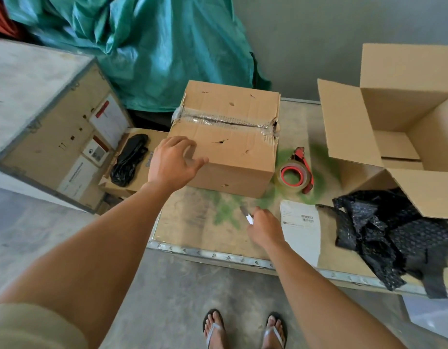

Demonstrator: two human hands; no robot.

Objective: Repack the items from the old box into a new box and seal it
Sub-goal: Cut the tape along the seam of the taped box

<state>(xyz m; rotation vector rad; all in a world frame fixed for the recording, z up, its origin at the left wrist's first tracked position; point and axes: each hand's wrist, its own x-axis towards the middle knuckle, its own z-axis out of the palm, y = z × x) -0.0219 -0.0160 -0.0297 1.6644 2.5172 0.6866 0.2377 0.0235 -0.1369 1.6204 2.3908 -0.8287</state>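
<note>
The old box [233, 137] is a worn cardboard carton with holes and a taped top seam, closed, standing on the crate top [192, 222]. My left hand [172, 162] hovers with fingers spread at its near left corner. My right hand [263, 227] is closed around a small knife [246, 214], blade pointing up toward the box. The new box [399, 127] stands at the right with its flaps open. A red tape dispenser [294, 172] lies between the two boxes.
A white shipping label [302, 230] and crumpled black bubble wrap [386, 238] lie in front of the new box. A big wooden crate [41, 109] stands at the left, a green tarp [152, 46] behind, a low carton with black plastic [129, 159] between.
</note>
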